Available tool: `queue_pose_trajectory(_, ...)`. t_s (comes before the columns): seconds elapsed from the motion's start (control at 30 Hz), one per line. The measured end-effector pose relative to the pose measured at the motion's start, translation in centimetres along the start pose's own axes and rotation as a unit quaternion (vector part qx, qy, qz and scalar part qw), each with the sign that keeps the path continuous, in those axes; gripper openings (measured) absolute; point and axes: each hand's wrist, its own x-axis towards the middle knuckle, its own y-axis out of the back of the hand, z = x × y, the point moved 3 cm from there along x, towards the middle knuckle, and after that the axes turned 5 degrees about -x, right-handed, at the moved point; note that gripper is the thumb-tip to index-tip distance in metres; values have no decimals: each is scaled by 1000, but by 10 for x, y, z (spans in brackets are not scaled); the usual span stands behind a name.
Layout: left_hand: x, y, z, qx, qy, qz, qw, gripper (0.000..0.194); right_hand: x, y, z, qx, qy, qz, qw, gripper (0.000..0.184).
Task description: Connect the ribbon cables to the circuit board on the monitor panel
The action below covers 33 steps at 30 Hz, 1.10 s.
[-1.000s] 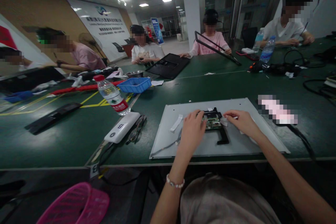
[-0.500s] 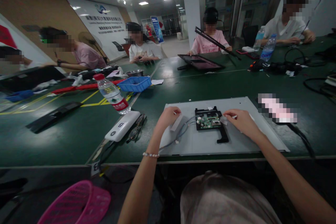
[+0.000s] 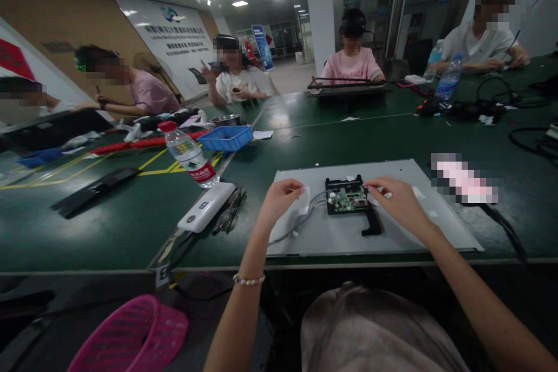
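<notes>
A green circuit board (image 3: 349, 200) in a black plastic bracket (image 3: 371, 226) lies on a flat light-grey panel (image 3: 322, 241) at the table's front edge. Grey cables (image 3: 314, 200) run from the board's left side across the panel. My left hand (image 3: 283, 195) is closed in a pinch on a whitish strip of tape (image 3: 304, 202), which hangs over the panel left of the board. At the bracket's upper right corner, my right hand (image 3: 390, 195) is also pinched closed; a small pale piece shows beneath its fingertips, too small to name.
Left of the panel are a white power bank (image 3: 207, 207), glasses (image 3: 229, 213) and a water bottle (image 3: 189, 154). A blue tray (image 3: 226, 138) stands farther back. A blurred-out phone-like object (image 3: 464, 179) lies right. A pink basket (image 3: 131, 337) is below the table edge. Several people sit around.
The strip in my left hand has swung from slanting down-left to hanging at the fingers' right. My right hand has shifted slightly left to the bracket's corner. Across the table, a person has lowered a frame.
</notes>
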Motion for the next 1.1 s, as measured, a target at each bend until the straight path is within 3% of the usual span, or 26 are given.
queue_pose_trajectory(0.17, -7, -12, -11, 103, -2, -12, 995, 16, -8, -25, -48, 20, 93, -55, 994, 28)
queue_pose_trajectory(0.27, -16, -12, -6, 169, -7, 32, 985, 21, -12, -42, -73, -2, 154, -86, 984, 33)
queue_pose_trajectory(0.37, -29, -13, 9, 227, -60, 81, 969, 25, -14, -57, -92, -34, 194, -107, 974, 33)
queue_pose_trajectory(0.5, -45, -25, 18, 279, -125, 25, 952, 25, -18, -75, -105, -83, 244, -147, 955, 29)
queue_pose_trajectory(0.6, -52, -33, 7, 311, -109, -19, 944, 34, -24, -85, -106, -100, 246, -176, 948, 30)
queue_pose_trajectory(0.77, -56, -38, -13, 349, -82, -31, 933, 39, -36, -88, -106, -105, 218, -190, 952, 43)
queue_pose_trajectory(0.97, -57, -38, -13, 374, -97, -47, 921, 37, -52, -86, -112, -118, 183, -191, 957, 65)
queue_pose_trajectory(1.1, -59, -39, -10, 377, -96, -44, 920, 39, -57, -83, -114, -111, 176, -195, 958, 62)
